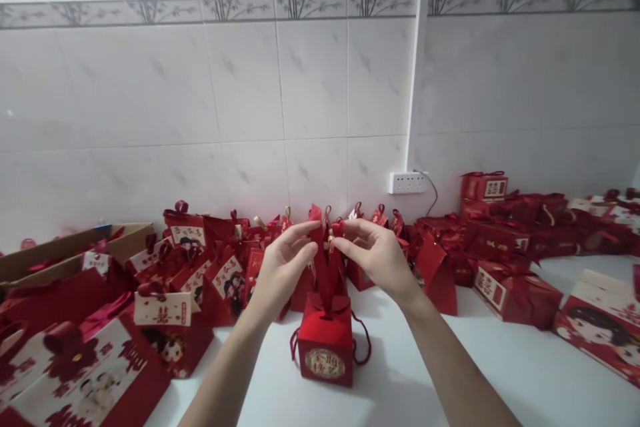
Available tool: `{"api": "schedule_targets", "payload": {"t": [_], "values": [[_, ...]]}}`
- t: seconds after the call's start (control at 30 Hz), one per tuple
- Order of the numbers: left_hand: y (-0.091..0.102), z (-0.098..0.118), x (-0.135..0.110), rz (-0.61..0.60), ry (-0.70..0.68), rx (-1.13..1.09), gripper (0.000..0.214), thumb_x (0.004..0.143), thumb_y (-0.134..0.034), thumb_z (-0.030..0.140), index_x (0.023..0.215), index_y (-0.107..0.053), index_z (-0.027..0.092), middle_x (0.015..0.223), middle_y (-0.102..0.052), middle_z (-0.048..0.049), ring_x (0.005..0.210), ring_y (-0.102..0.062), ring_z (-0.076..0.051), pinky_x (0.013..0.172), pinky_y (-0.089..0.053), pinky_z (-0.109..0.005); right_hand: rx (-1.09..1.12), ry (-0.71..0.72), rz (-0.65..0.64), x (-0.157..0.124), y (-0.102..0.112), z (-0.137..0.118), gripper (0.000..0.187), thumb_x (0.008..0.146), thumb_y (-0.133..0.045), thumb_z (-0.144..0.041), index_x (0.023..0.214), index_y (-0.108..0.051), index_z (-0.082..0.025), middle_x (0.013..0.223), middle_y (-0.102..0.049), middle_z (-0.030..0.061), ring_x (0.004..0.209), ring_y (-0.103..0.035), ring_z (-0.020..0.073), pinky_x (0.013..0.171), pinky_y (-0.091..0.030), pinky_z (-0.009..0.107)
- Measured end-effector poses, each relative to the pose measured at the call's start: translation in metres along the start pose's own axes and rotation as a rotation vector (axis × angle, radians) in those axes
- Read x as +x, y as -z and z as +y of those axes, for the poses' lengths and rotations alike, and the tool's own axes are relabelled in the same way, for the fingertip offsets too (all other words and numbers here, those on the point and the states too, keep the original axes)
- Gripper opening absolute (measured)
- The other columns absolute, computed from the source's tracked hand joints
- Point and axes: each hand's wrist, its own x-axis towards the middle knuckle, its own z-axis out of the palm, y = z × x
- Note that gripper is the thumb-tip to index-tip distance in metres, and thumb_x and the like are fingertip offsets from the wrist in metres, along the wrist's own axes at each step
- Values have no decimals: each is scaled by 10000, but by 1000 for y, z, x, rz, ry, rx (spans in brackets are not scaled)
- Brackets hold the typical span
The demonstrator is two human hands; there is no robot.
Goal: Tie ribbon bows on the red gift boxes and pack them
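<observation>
A small red gift box (326,333) with a gold emblem on its front stands upright on the white table (400,373). Dark red cord loops stick out at its left and right sides. From the top of the box a red ribbon (326,280) rises in a V between my hands. My left hand (287,263) has its thumb and fingertips closed about the left strip. On the other side, my right hand (375,253) pinches the upper part of the right strip, where a small gold-coloured bit shows. The fingertips partly hide the ribbon's ends.
Many red gift boxes (185,347) crowd the left and back. More boxes (517,293) are stacked at the right. An open cardboard carton (135,235) sits at the far left. Behind stands a tiled wall (250,93) with a power strip (407,182).
</observation>
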Motion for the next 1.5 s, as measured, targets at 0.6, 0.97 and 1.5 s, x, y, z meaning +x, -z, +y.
{"api": "schedule_targets", "payload": {"t": [0.6, 0.97, 1.5], "values": [[18, -2, 1, -438, 384, 882, 393, 699, -678, 425, 443, -506, 181, 411, -471, 8, 348, -350, -94, 412, -199, -265, -665, -302, -442, -6, 29, -15, 512, 816, -504, -621, 641, -581, -146, 551, -580, 28, 452, -511, 104, 457, -336, 239], [14, -36, 1, -604, 448, 941, 170, 631, -617, 141, 475, -579, 194, 449, -544, -5, 379, -376, -116, 456, -209, -264, -973, -473, -858, -6, 5, 18, 192, 710, -679, -306, 605, -601, -165, 612, -615, 50, 508, -519, 139, 454, -317, 265], [32, -42, 12, -751, 617, 810, 293, 636, -712, 392, 484, -573, 183, 445, -488, 19, 369, -335, -88, 378, -174, -237, -639, -649, -949, -4, 20, 42, 258, 717, -653, -307, 521, -556, -170, 472, -550, 3, 443, -499, 102, 425, -362, 234]]}}
